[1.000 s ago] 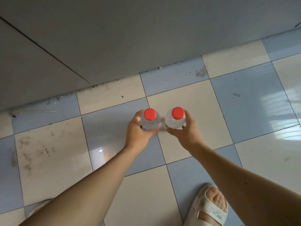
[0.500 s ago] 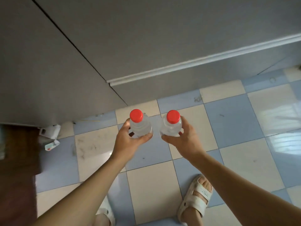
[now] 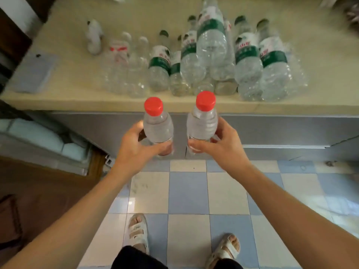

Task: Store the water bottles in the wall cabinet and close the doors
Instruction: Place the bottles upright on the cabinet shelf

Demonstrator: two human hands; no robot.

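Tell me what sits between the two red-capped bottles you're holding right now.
Nothing: in the head view the left bottle and right bottle stand apart, with only the grey cabinet front showing through the gap.

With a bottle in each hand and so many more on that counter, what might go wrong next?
Both hands are full: the left hand grips one red-capped bottle, the right hand the other bottle, so no hand is free for a cabinet door. The empty-looking bottles are crowded on the counter, close to its front edge; a brush could topple several.
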